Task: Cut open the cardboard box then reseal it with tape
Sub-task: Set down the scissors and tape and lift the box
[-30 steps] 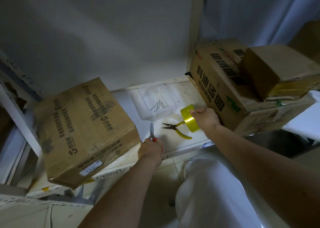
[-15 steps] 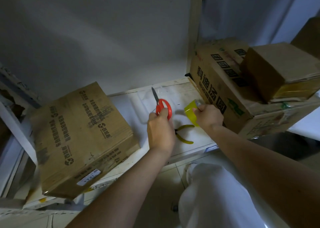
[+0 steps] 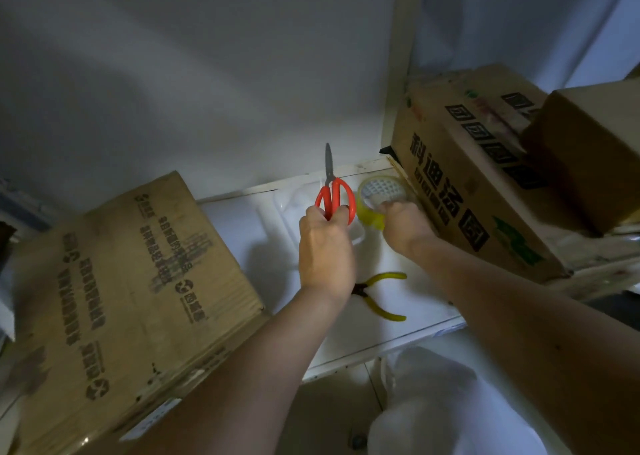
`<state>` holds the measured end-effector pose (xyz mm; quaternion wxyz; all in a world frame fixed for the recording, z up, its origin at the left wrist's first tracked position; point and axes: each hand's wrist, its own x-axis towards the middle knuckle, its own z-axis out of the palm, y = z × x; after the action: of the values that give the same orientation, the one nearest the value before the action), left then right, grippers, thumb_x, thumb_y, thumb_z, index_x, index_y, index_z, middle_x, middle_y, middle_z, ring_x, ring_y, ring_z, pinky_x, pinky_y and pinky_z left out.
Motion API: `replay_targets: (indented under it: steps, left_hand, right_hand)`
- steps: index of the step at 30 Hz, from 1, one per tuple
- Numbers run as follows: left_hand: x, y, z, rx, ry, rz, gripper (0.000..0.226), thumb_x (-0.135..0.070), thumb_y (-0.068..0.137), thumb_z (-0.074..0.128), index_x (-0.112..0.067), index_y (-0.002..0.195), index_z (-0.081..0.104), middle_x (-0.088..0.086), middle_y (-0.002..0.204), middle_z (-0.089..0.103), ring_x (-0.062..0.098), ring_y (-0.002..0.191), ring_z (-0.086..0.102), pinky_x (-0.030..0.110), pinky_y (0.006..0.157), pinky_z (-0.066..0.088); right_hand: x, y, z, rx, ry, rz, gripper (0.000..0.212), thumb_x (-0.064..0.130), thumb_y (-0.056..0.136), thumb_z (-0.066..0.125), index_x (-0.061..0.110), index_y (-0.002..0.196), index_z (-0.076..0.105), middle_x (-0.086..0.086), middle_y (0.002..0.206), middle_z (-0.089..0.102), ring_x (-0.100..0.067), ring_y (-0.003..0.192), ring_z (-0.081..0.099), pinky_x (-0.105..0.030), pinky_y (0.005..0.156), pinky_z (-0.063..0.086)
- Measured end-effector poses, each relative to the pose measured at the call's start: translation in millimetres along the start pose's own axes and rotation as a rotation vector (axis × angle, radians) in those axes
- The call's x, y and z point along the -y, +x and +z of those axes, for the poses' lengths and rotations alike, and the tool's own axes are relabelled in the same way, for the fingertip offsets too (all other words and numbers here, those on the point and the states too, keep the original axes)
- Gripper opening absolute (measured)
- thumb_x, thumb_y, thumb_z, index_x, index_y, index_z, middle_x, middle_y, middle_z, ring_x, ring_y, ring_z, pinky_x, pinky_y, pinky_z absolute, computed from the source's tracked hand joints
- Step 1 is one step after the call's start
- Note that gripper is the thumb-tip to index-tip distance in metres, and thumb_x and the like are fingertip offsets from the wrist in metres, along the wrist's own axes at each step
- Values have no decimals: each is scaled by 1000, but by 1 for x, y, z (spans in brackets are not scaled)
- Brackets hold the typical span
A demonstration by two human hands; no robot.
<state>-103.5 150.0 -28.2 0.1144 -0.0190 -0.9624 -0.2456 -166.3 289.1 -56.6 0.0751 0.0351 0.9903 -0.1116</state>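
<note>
Your left hand (image 3: 325, 246) grips the red-handled scissors (image 3: 333, 195) with its fingers curled through the loops, and the shut blades point up and away from you toward the grey wall (image 3: 207, 73). Your right hand (image 3: 401, 226) holds the roll of yellow tape (image 3: 381, 191) by its near edge, fingers wrapped round the rim, so the open core faces up at you. Scissors and tape sit just beside each other above the white shelf board (image 3: 415, 302). The cardboard box (image 3: 128, 288) with dark printing lies tilted on the left end of the shelf, well apart from both hands and touched by neither; you cannot tell from here whether its seam is cut. A pair of yellow-handled pliers (image 3: 384, 295) lies on the shelf just beneath your left wrist, handles spread. To the right, a larger printed carton (image 3: 464, 184) leans near the tape, with a smaller brown box (image 3: 588, 156) resting on top of it.
</note>
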Motion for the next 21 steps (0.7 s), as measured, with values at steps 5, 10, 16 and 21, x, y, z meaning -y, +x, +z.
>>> replay_targets:
  steps: [5, 10, 16, 21]
  left_hand:
    - [4, 6, 11, 30, -153, -96, 23, -11, 94, 45, -12, 113, 58, 6, 112, 52, 19, 96, 47, 20, 74, 28]
    - [-9, 7, 8, 93, -378, -243, 9, -24, 97, 47, -17, 97, 52, 3, 102, 50, 23, 90, 52, 28, 70, 37]
    - [-28, 5, 9, 138, -349, -142, 31, -42, 98, 41, -18, 115, 51, 0, 106, 50, 21, 94, 53, 35, 79, 39]
    - [-26, 8, 20, 296, -104, 214, 28, -34, 96, 42, -26, 122, 51, 3, 118, 56, 24, 108, 55, 35, 79, 44]
  right_hand:
    - [3, 17, 22, 63, 72, -97, 46, -1, 88, 46, 15, 130, 54, -12, 126, 58, -28, 115, 56, -37, 96, 49]
    - [3, 3, 13, -147, 343, -60, 30, 18, 99, 41, 18, 123, 59, -8, 123, 60, -27, 114, 56, -38, 96, 46]
    - [11, -23, -8, -158, 1032, 79, 36, 56, 88, 50, 24, 88, 68, 4, 84, 70, -15, 88, 66, -38, 89, 51]
    - [6, -19, -6, -256, 949, 261, 23, 30, 93, 51, 18, 108, 63, -3, 101, 68, -24, 98, 64, -43, 90, 52]
